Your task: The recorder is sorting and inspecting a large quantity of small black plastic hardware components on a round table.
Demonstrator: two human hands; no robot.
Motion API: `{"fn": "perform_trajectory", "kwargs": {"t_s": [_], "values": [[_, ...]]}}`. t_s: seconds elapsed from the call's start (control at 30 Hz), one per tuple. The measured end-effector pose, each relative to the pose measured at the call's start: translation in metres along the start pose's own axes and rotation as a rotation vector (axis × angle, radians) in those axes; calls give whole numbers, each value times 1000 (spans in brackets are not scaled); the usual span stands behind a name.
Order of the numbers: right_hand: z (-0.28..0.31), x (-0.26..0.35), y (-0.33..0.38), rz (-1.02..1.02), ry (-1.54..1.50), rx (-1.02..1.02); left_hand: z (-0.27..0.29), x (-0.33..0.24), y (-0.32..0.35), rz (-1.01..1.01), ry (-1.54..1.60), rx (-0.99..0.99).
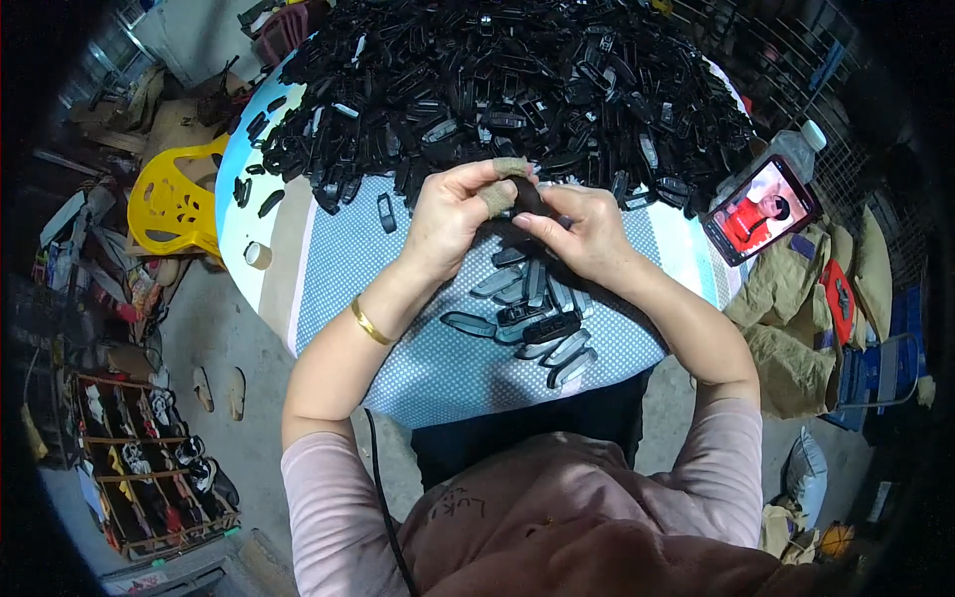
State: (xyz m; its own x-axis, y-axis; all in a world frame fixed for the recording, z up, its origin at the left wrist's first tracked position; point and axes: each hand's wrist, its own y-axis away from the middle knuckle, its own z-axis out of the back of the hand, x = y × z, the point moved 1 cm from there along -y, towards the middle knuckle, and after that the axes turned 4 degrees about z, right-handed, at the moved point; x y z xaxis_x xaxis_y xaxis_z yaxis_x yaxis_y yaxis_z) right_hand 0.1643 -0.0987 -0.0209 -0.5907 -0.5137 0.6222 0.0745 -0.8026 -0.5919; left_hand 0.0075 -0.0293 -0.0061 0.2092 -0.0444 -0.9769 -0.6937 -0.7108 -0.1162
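Both my hands meet over the table, closed around a dark, soft-looking piece (530,199) whose kind I cannot make out. My left hand (450,217), with tan wraps on the thumb and a finger, pinches its left side. From the right, my right hand (589,237) grips it between thumb and fingers. Below the hands lies a loose group of long oval plastic pieces (564,348), black with grey or clear faces. A large heap of similar black pieces (477,90) covers the far part of the table. One single piece (387,212) lies left of my left hand.
The round table has a patterned cover (343,289). A phone (761,211) with a lit screen leans against a clear bottle (796,149) at the right. A small roll (258,256) sits near the left edge. Beyond are a yellow chair (174,204), brown sacks (791,358) and a shoe rack (149,478).
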Motion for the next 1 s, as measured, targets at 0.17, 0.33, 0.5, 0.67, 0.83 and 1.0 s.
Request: {"fn": "perform_trajectory", "kwargs": {"t_s": [0.17, 0.33, 0.5, 0.67, 0.83, 1.0], "values": [[19, -5, -14, -41, 75, 317, 2, -3, -2, 60, -92, -19], [63, -14, -15, -327, 22, 528, -17, -29, 11, -146, -589, 47], [39, -6, -11, -232, 364, 689, -19, -21, 14, -426, -965, 132], [40, -12, -15, -359, 217, 515, -23, -27, 19, -69, -979, 502], [43, -33, -13, -310, -33, 278, 18, -45, 17, -216, -1058, 283], [25, -17, -13, -226, -18, 273, 58, -43, 38, -138, -1530, 163]]}}
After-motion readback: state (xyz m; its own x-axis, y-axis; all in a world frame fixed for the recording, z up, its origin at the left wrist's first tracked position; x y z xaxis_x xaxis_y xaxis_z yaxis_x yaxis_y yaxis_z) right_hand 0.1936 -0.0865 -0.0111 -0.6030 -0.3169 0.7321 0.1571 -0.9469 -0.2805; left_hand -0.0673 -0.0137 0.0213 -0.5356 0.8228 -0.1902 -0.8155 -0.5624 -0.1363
